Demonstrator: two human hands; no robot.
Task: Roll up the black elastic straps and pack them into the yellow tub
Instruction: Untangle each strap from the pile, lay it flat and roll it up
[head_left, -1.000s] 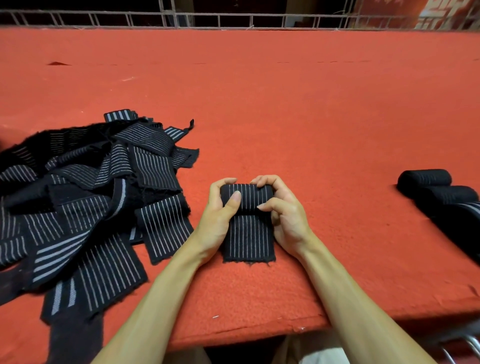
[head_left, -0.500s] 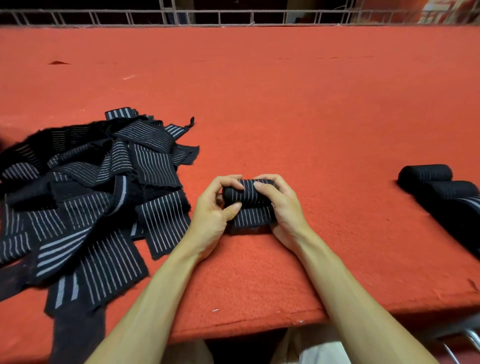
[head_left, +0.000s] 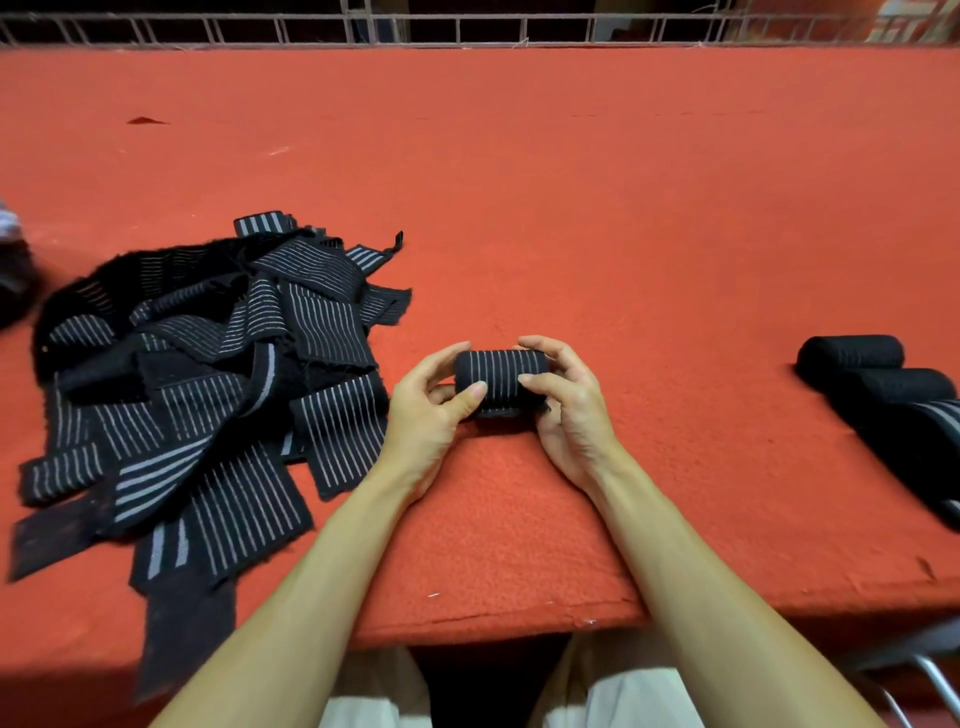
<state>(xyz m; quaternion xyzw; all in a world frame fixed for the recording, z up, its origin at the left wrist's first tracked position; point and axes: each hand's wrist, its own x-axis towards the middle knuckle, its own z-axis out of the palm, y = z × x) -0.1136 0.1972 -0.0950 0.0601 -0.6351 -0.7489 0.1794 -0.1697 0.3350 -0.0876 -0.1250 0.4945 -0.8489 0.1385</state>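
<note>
View from a head-worn camera, looking down over a wide table covered in red felt (head_left: 571, 208). Just below the centre of the frame, a black elastic strap (head_left: 501, 376) with thin pale stripes is wound into a short, thick roll lying crosswise, its stripes running front to back over the curve. A small loose end of it shows underneath, against the felt.

Both bare hands hold this roll, one at each end. The left hand (head_left: 426, 421) curls round the left end, fingers over the top and thumb pressed on the near face. The right hand (head_left: 566, 415) mirrors it at the right end, fingers arched over the top and thumb tip on the near face. The roll sits between the two palms, low over the felt (whether it touches cannot be told).

In the left half of the frame, just beside the left hand, lies a loose pile of unrolled straps (head_left: 208, 389), flat and overlapping, some hanging over the near table edge. At the right edge of the frame, well apart from the hands, several finished rolls (head_left: 893, 405) lie side by side. A metal railing (head_left: 467, 28) runs along the top of the frame. Light trousers (head_left: 623, 696) show at the bottom, below the forearms.
</note>
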